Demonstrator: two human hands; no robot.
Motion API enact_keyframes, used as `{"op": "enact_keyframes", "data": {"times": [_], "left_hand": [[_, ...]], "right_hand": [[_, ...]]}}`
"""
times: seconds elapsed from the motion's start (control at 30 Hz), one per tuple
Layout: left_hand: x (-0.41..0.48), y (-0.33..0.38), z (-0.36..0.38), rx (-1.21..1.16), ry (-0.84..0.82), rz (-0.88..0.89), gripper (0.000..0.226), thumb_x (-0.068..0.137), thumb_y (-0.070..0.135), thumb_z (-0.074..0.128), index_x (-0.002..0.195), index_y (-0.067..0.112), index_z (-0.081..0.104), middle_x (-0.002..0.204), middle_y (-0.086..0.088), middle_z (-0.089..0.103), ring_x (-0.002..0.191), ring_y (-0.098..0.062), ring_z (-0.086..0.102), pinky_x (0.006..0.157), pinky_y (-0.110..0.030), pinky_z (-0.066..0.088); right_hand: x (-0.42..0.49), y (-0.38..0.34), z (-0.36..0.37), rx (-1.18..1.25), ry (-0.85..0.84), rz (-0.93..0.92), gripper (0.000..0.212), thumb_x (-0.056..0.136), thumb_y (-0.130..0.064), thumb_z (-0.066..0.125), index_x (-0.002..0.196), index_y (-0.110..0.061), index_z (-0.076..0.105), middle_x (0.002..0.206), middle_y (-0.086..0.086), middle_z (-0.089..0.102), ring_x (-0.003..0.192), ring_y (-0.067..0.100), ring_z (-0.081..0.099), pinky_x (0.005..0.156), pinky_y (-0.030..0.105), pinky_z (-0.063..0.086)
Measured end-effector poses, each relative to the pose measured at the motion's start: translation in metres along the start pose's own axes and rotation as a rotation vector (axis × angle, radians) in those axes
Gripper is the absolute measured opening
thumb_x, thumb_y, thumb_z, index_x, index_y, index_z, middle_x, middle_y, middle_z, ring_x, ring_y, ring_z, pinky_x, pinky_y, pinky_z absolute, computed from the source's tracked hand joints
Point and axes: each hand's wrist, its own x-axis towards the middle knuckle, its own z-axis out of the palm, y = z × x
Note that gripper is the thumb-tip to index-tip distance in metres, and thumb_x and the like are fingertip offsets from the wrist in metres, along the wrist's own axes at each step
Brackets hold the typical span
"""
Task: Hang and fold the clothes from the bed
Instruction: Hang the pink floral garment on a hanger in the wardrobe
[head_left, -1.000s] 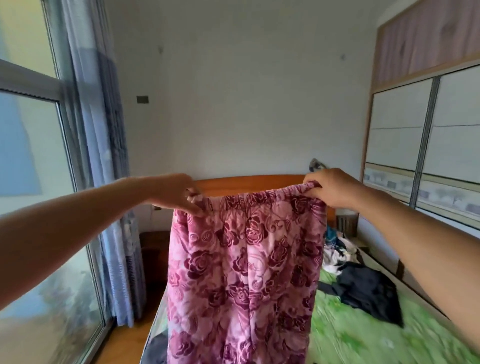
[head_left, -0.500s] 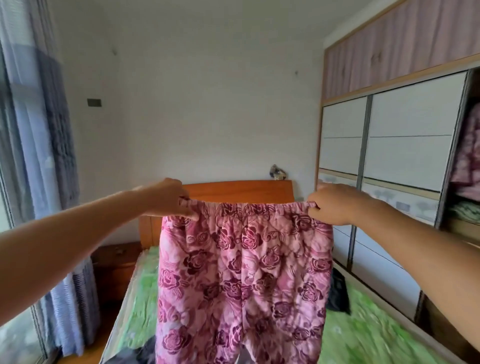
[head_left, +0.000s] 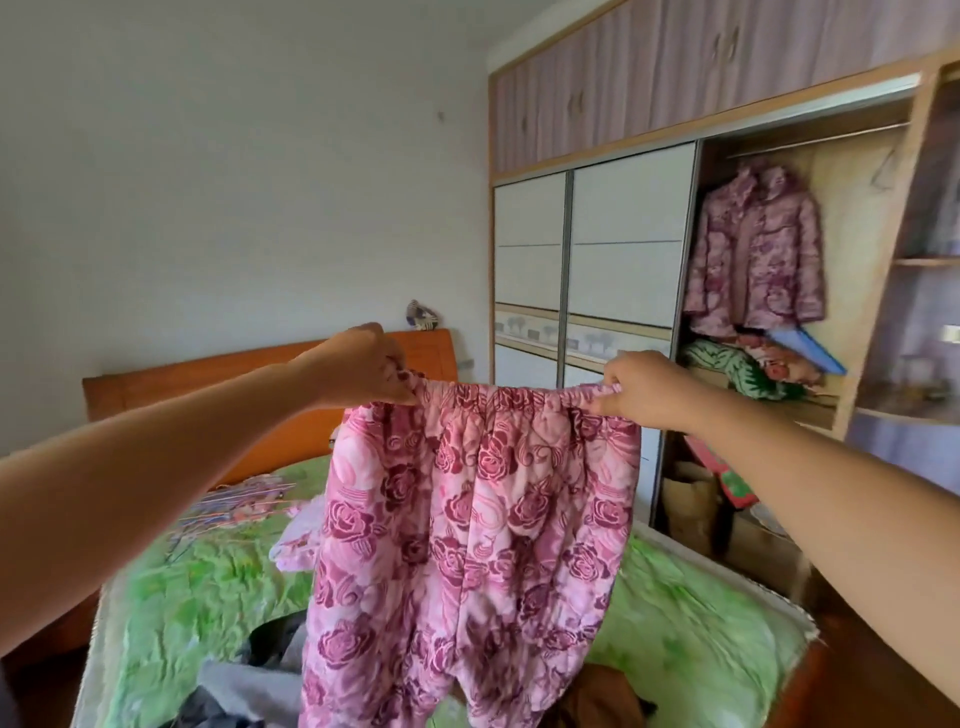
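Pink floral trousers (head_left: 467, 530) held up over the bed (head_left: 691, 618).
Left hand (head_left: 363, 366) and right hand (head_left: 641, 389) each pinch a waistband end, fingers closed on fabric (legs hang free); matching jacket (head_left: 756, 254) hangs far right in wardrobe (head_left: 623, 228).

Two bare forearms, no sleeves; left grip (head_left: 363, 366), right grip (head_left: 641, 387).

You have one head-worn view only. It looks forward and slightly down, close over the bed (head_left: 691, 618), toward the wardrobe (head_left: 623, 249).
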Motion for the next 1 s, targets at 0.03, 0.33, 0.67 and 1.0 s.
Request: {"op": "enact_keyframes", "data": {"times": [0.03,0.33,0.67,1.0], "left_hand": [[0.006,0.011,-0.001,0.043,-0.042,0.051,0.039,0.085,0.046,0.074,0.112,0.019,0.065,0.104,-0.003,0.055,0.093,-0.023,0.057,0.079,-0.036,0.053],[0.048,0.113,0.003,0.445,-0.39,0.245,0.027,0.088,0.02,0.065,0.115,0.016,0.065,0.103,-0.003,0.065,0.089,-0.019,0.062,0.075,-0.033,0.057],[0.113,0.291,-0.028,-0.05,0.16,0.285,0.059,0.073,0.071,0.07,0.091,0.015,0.061,0.092,-0.004,0.059,0.085,-0.024,0.058,0.071,-0.035,0.048],[0.18,0.474,0.01,-0.373,0.077,0.461,0.048,0.089,0.046,0.068,0.111,0.004,0.065,0.103,-0.018,0.059,0.093,-0.035,0.059,0.066,-0.034,0.039]], "right_hand": [[-0.008,0.008,-0.005,-0.018,0.01,0.01,0.047,0.088,-0.042,0.074,0.091,0.003,0.063,0.091,0.02,0.063,0.086,0.035,0.061,0.064,0.035,0.036],[-0.081,0.094,-0.044,-0.298,-0.074,0.009,0.02,0.087,0.0,0.053,0.088,-0.015,0.066,0.083,-0.003,0.034,0.086,0.025,0.053,0.067,0.032,0.037],[-0.143,0.235,-0.125,-0.298,0.185,0.262,0.023,0.087,0.0,0.049,0.068,-0.01,0.041,0.092,0.016,0.047,0.094,0.039,0.06,0.068,0.036,0.042],[-0.22,0.405,-0.165,0.013,0.352,0.461,0.057,0.094,-0.056,0.058,0.064,-0.01,0.046,0.088,0.004,0.042,0.074,0.021,0.05,0.067,0.038,0.04]]}}
